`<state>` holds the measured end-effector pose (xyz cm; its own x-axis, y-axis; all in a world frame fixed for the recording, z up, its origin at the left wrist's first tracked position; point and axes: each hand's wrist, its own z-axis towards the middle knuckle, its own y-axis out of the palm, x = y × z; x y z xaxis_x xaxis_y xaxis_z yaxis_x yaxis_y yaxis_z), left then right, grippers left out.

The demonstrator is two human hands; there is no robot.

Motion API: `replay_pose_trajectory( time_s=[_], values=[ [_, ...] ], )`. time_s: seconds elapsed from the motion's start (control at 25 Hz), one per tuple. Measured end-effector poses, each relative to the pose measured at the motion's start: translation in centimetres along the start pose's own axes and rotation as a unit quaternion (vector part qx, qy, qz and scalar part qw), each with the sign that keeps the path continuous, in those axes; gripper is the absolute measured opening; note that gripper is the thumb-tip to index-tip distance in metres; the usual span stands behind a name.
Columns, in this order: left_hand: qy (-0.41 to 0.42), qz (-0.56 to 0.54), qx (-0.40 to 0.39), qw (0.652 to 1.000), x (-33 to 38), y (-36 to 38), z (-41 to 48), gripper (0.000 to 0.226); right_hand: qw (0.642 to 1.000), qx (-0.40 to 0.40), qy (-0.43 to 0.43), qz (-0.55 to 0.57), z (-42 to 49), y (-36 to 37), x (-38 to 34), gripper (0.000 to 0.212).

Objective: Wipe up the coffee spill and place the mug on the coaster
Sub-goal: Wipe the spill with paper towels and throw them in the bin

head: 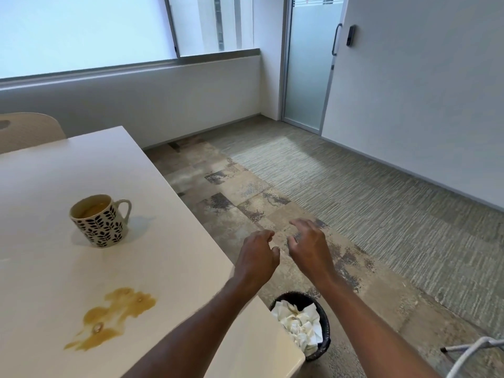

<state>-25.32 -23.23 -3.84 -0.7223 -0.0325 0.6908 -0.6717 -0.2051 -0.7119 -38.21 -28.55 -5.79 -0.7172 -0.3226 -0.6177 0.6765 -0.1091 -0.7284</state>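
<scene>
Head view: the big white table (41, 170) has a brown coffee spill (111, 317) on it, so no wiping is done. The mug (99, 221) stands on the bare table beyond the spill. I see no coaster. The left hand (257, 259) and right hand (309, 246) hang loosely open, holding nothing.

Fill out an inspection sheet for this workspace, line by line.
Surface: white table, wet with a brown coffee spill near its front edge.
Job's things: patterned mug upright, coffee inside, handle pointing right; no coaster or wipe seen.
Clutter: nothing seen on the table.
Grippers: left hand and right hand empty, held beyond the table's right edge.
Cables: nothing seen.
Surroundings: black bin of crumpled tissues on the floor; chair behind the table; frosted door.
</scene>
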Motion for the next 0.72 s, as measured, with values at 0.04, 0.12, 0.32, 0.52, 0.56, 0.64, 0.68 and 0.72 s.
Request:
replay_pose_trajectory(
  time_s=[0.04,0.12,0.32,0.52,0.56,0.64,0.68,0.72],
  values=[
    [0.0,0.008,0.011,1.0,-0.1,-0.7,-0.1,0.044,1.0,-0.007,-0.015,0.001,0.1,0.1,-1.2,0.04],
    [-0.002,0.02,0.031,0.999,-0.4,-2.1,-0.6,0.043,0.999,-0.02,-0.035,0.003,-0.2,0.6,-3.2,0.038],
    [-0.019,0.041,0.071,0.996,-1.8,-5.8,-2.5,0.044,0.994,-0.049,-0.095,0.011,-1.7,2.1,-7.8,0.035],
    [-0.05,0.054,0.126,0.989,-3.8,-10.0,-5.1,0.045,0.988,-0.071,-0.134,0.023,-3.2,3.7,-12.6,0.038],
    [-0.052,0.06,0.134,0.988,-4.3,-11.0,-5.8,0.045,0.987,-0.075,-0.142,0.021,-3.7,4.1,-13.5,0.038],
    [-0.059,0.073,0.152,0.984,-5.5,-12.8,-7.3,0.044,0.984,-0.081,-0.156,0.018,-4.6,5.1,-15.5,0.04],
    [-0.064,0.078,0.161,0.982,-6.2,-13.7,-8.2,0.044,0.983,-0.085,-0.162,0.017,-5.1,5.7,-16.5,0.041],
    [-0.071,0.083,0.171,0.979,-7.0,-14.7,-9.1,0.043,0.981,-0.09,-0.17,0.016,-5.5,6.3,-17.6,0.042]
  ],
)
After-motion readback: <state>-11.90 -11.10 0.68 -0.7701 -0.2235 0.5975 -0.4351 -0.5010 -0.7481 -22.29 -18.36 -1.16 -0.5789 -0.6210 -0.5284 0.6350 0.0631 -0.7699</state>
